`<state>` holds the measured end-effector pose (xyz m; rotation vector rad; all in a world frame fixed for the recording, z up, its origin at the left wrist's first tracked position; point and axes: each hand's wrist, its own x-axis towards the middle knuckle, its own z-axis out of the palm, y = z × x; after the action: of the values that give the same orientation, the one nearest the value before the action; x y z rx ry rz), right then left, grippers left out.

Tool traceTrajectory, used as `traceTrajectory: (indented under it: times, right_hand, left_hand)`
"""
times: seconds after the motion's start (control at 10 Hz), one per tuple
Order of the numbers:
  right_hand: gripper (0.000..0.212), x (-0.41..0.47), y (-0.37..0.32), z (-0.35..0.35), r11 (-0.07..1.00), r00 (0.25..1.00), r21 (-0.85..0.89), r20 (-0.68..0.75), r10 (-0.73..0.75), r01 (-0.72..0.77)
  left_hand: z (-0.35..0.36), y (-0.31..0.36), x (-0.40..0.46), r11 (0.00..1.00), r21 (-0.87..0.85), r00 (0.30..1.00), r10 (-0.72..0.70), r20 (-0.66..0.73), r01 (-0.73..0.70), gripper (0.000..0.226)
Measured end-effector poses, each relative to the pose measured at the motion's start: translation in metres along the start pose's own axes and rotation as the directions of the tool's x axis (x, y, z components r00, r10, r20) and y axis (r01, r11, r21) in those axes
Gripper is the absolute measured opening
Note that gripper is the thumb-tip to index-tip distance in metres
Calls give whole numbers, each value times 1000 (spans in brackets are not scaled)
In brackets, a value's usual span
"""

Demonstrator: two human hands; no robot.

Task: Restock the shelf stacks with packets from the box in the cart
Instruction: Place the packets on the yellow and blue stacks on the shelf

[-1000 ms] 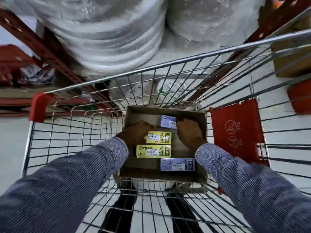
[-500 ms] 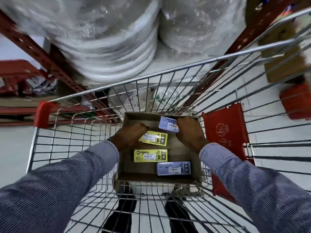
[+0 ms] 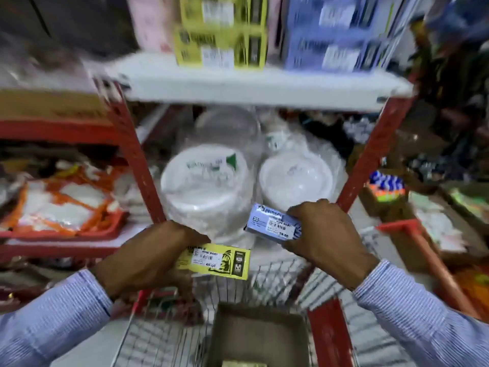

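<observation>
My left hand (image 3: 148, 256) grips a yellow packet (image 3: 219, 262) by its left end, held above the cart. Up and to the right, my right hand (image 3: 324, 235) holds a blue packet (image 3: 272, 225) with a price label facing me. Both packets hang in front of the shelving, below the white shelf (image 3: 254, 83). On that shelf stand a stack of yellow packets (image 3: 219, 33) and, to its right, a stack of blue packets (image 3: 336, 33). The cardboard box (image 3: 258, 335) sits in the wire cart (image 3: 164, 337) at the bottom edge, with another yellow packet (image 3: 243, 364) just showing inside.
Wrapped stacks of white disposable plates (image 3: 209, 186) fill the bay under the white shelf, between red uprights (image 3: 135, 160). A red tray of orange-and-white goods (image 3: 63, 207) lies on the left shelf. The cart's red flap (image 3: 329, 337) stands right of the box. Mixed goods crowd the right.
Both hands have lifted out of the box, each with a packet, and risen toward the shelf. The view has swung up from the cart to the shelving.
</observation>
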<state>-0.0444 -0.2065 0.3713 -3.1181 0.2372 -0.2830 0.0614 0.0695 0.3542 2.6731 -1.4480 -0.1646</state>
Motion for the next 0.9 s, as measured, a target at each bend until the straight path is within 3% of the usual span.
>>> traceTrajectory:
  times: [0.2,0.4,0.5,0.6,0.9]
  right_hand:
    - [36,20,-12,-148,998,966,-36,-253,-51,43]
    - [36,31,2,-222,996,892,-87,-448,-52,15]
    - [36,47,14,-244,995,864,-94,-502,-28,-23]
    - [34,68,26,-254,991,851,-118,-526,-14,-57]
    - [24,118,51,-240,981,854,-164,-520,0,-100]
  left_hand:
    - [-102,-24,-1,982,155,953,-54,-297,104,69]
    - [-191,-24,5,989,44,894,-106,-434,139,58]
    - [-240,3,9,996,27,813,-53,-579,84,60]
    - [-265,5,29,999,13,819,-24,-573,39,58]
    - [-293,-7,95,993,58,825,-52,-562,103,57]
